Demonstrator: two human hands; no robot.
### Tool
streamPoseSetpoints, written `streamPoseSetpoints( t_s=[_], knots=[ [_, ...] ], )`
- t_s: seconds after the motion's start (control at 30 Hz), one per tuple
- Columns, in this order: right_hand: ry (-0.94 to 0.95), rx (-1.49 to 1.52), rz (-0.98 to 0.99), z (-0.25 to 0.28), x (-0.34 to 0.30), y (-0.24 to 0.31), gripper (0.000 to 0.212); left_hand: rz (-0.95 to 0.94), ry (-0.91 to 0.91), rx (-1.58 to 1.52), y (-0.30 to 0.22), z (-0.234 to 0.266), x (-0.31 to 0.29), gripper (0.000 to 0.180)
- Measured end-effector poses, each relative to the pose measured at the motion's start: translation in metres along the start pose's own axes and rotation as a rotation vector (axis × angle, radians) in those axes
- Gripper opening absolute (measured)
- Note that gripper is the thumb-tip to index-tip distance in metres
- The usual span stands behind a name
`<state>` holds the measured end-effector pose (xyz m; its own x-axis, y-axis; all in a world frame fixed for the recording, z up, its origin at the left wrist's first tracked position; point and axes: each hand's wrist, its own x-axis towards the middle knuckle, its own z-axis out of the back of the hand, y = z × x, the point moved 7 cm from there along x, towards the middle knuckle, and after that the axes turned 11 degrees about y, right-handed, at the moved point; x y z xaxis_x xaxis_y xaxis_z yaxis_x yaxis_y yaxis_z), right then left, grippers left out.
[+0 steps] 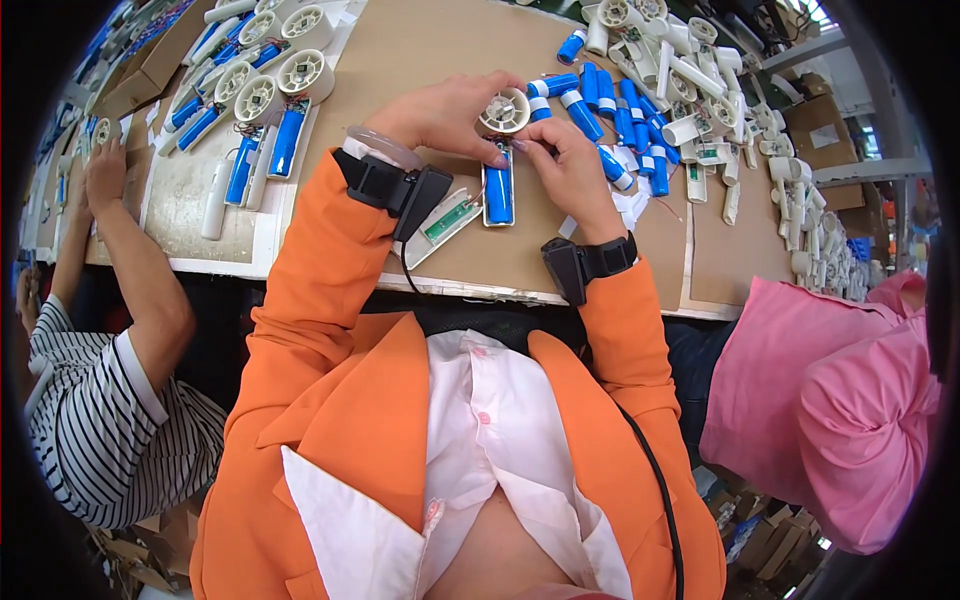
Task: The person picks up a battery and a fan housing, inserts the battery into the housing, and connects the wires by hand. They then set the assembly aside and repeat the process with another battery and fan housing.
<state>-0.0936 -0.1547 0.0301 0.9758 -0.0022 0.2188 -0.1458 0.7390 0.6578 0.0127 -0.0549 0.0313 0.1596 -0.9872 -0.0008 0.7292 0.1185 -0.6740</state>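
My left hand (440, 115) curls round a white round fan head (505, 111), its thumb pressing at the top of the blue cylindrical battery (498, 197). That battery lies in an open white half-shell handle below the head. Thumb and fingertips of my right hand (575, 165) are pinched together where head and handle meet, beside some thin wires; what they hold is too small to make out. Just left of the battery, a loose white half-shell (437, 230) with a green circuit board lies tilted on the table.
Blue batteries (605, 95) are heaped to the right, with white fan parts (690, 85) piled behind them. Several fan assemblies (258, 100) lie at the left on the cardboard-covered table (400, 40). A co-worker in stripes (110, 430) sits left, another in pink (810, 400) right.
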Motion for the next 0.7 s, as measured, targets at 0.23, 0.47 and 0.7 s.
streamPoseSetpoints(
  t_s=[0.23,0.47,0.7],
  knots=[
    [-0.036,-0.184,0.093,0.006,-0.001,0.010,0.007,-0.003,0.009,-0.045,-0.002,0.001,0.000,0.084],
    [-0.049,-0.041,0.068,0.003,0.001,0.011,0.006,0.009,0.011,-0.026,-0.001,0.002,0.000,0.085],
    [-0.070,-0.151,0.131,0.004,0.000,0.016,0.006,-0.019,0.008,-0.057,0.003,0.000,0.000,0.085]
  ],
)
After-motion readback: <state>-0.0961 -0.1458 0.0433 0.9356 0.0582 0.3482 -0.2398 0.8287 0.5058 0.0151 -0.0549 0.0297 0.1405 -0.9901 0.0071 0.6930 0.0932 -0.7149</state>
